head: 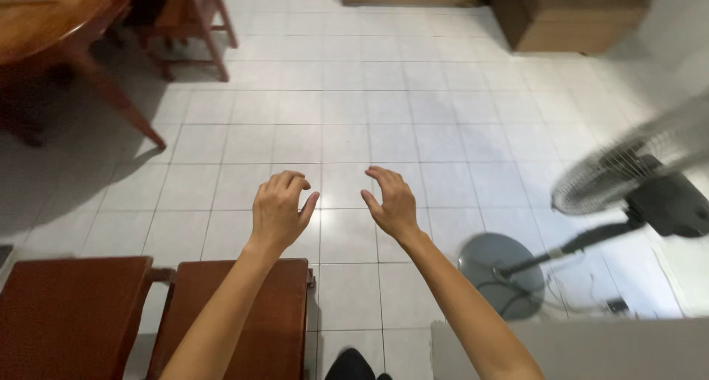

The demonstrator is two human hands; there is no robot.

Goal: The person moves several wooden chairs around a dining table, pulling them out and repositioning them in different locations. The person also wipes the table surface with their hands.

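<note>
Head view shows me both hands raised in the air above the white tiled floor (347,107). My left hand (279,210) is empty, its fingers curled inward and the thumb apart from them. My right hand (391,201) is also empty — the fingers are bent like a loose claw, not closed. The two hands face each other with a gap between them, and they touch nothing.

Nearest to the left hand are two brown wooden stools (244,313), side by side under my left forearm. To the right of my right arm stands an electric fan (628,177) on a round grey base (498,265), tilted in the picture. At the lower right I see a grey desk edge (591,347). Far at the upper left is a wooden table (44,25) with a chair (196,18) — well apart from the hands.
</note>
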